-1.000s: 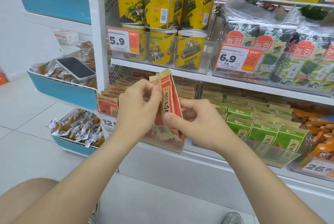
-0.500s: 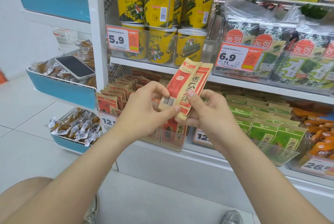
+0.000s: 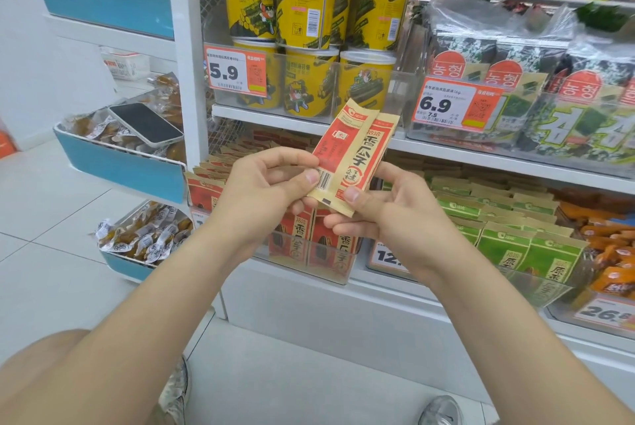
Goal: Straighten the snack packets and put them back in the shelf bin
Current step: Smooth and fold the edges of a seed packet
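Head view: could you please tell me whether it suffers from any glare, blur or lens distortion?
Head view: lighting soft and even, no hard shadows; the two red seed packets pinched by left hand and right hand are sharp, print legible; mild glare on the clear seaweed bags; wide-angle lens bends the white shelf post; corners slightly soft.

Yellow seaweed-roll tubs (image 3: pixel 302 47) fill the upper shelf at top centre, seaweed packs (image 3: pixel 536 95) to their right, a phone (image 3: pixel 146 123) on the blue side rack's (image 3: pixel 127 167) snacks at left
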